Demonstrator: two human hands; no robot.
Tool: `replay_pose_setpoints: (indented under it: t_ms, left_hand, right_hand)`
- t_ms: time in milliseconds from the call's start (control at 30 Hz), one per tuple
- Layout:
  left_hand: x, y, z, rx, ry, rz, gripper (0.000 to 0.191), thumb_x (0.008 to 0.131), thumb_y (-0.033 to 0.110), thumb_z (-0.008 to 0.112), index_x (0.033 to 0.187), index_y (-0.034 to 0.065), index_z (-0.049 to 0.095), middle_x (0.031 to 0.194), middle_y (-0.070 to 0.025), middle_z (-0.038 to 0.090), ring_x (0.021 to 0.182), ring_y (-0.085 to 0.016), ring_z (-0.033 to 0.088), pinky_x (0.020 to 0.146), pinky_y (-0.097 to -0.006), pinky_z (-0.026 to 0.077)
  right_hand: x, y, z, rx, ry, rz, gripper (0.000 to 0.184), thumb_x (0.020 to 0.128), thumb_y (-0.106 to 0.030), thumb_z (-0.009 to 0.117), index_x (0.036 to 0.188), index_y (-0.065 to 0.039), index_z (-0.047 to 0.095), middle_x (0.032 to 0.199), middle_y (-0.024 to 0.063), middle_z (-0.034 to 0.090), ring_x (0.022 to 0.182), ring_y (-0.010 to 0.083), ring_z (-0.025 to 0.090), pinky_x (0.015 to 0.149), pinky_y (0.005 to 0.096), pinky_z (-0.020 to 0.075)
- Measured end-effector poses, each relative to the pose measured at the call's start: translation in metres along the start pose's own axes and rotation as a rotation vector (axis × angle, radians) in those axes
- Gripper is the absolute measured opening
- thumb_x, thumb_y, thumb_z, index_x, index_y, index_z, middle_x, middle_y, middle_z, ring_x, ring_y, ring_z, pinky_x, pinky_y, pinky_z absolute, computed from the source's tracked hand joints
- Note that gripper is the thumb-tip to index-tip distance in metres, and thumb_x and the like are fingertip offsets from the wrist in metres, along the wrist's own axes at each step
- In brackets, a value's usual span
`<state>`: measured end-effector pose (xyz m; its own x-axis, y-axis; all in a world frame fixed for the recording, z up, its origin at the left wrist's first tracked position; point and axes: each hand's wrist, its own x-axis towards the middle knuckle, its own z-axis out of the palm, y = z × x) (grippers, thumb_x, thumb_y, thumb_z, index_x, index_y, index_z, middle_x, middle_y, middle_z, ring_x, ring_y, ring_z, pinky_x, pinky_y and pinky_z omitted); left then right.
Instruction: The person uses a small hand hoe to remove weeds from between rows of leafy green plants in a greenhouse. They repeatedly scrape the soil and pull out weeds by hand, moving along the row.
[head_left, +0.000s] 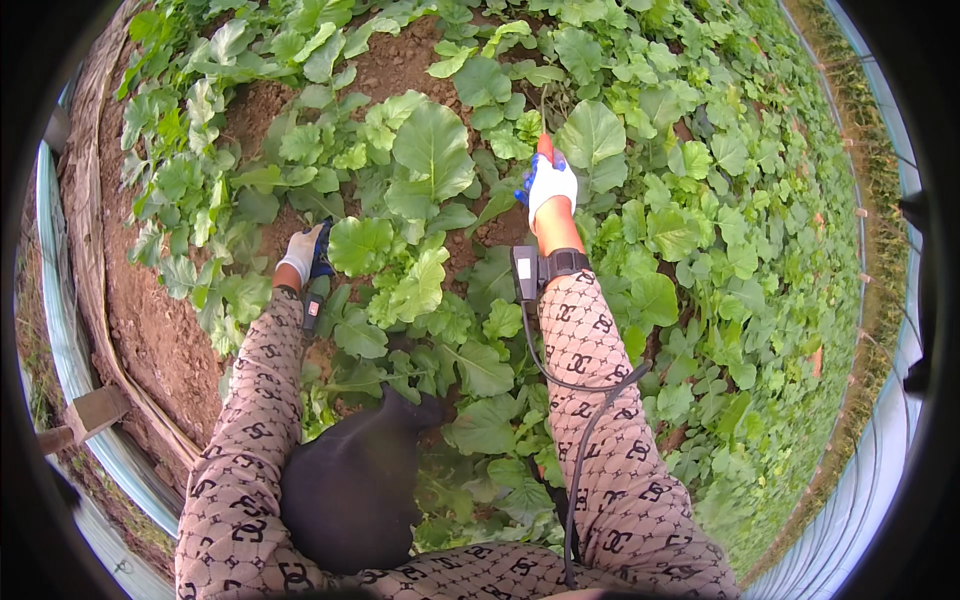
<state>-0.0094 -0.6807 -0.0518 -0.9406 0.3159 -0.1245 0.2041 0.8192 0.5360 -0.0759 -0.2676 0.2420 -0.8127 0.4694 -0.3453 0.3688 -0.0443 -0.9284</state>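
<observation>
My left hand (304, 252), in a white glove with a dark blue coated palm, reaches low among the leaves at left of the middle. Its fingers are partly hidden, so I cannot tell whether they grip anything. A broad leafy green plant (360, 246) stands right beside it. Farther forward, my right hand (552, 184), gloved in white and blue, is closed around the red-orange handle (545, 145) of a hand tool. A thin shaft (544, 105) runs from the handle away from me into the leaves, where the tool's far end is hidden. Large leaves (592, 133) stand close to this hand.
Dense leafy greens (750, 225) cover the right side. Bare brown soil (161, 360) lies at left, bordered by a strip of pale sheeting (97, 225) and a wooden stake (97, 412). A cable (581, 465) hangs along my right sleeve from a wrist-strapped device (525, 274).
</observation>
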Motion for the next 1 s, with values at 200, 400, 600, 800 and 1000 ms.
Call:
replay_pose_setpoints:
  t_ms: [200, 400, 600, 800, 1000]
  left_hand:
    - [-0.019, 0.02, -0.021, 0.27, 0.266, 0.337, 0.053, 0.084, 0.038, 0.073, 0.125, 0.008, 0.059, 0.103, -0.0125, 0.072, 0.088, -0.029, 0.07, 0.08, -0.0373, 0.055]
    - [-0.024, 0.071, -0.062, -1.176, 0.322, -0.182, 0.042, 0.097, 0.04, 0.062, 0.112, 0.0008, 0.068, 0.088, -0.0106, 0.071, 0.073, -0.022, 0.066, 0.068, -0.0352, 0.054]
    - [-0.018, 0.1, -0.141, -2.009, 0.189, -0.305, 0.066, 0.099, 0.061, 0.046, 0.129, 0.0031, 0.06, 0.104, -0.0124, 0.072, 0.079, -0.026, 0.066, 0.076, -0.0423, 0.057]
    - [-0.036, 0.117, -0.157, -2.277, -0.035, 0.294, 0.082, 0.096, 0.069, 0.042, 0.145, 0.0029, 0.044, 0.144, -0.019, 0.052, 0.128, -0.036, 0.054, 0.109, -0.0562, 0.041]
    - [-0.044, 0.102, -0.144, -1.989, 0.003, 0.084, 0.044, 0.097, 0.021, 0.06, 0.137, 0.0039, 0.053, 0.103, -0.0028, 0.065, 0.091, -0.018, 0.061, 0.078, -0.0327, 0.051]
  right_hand:
    - [-0.096, -0.004, -0.033, 0.041, -0.066, -0.044, 0.052, 0.099, -0.026, 0.059, 0.148, -0.014, 0.045, 0.081, -0.004, 0.052, 0.06, 0.007, 0.05, 0.049, 0.0265, 0.0482]
    - [-0.195, -0.018, -0.054, -0.046, -0.119, -0.076, 0.055, 0.1, -0.016, 0.059, 0.152, -0.016, 0.041, 0.086, -0.0037, 0.057, 0.06, 0.0051, 0.051, 0.046, 0.0215, 0.0446]
    - [-0.281, -0.007, -0.058, -0.393, -0.365, -0.172, 0.06, 0.097, -0.015, 0.062, 0.153, -0.019, 0.041, 0.078, 0.0075, 0.061, 0.059, 0.0159, 0.058, 0.059, 0.0317, 0.0502]
    - [-0.301, 0.016, -0.057, -1.114, -0.499, -0.72, 0.066, 0.085, -0.019, 0.07, 0.147, -0.015, 0.047, 0.089, 0.0178, 0.063, 0.075, 0.038, 0.062, 0.066, 0.0462, 0.0499]
    - [-0.289, 0.024, -0.065, -0.974, -0.389, -0.783, 0.063, 0.088, -0.021, 0.069, 0.147, -0.021, 0.048, 0.081, 0.0159, 0.061, 0.069, 0.0352, 0.062, 0.063, 0.0448, 0.0505]
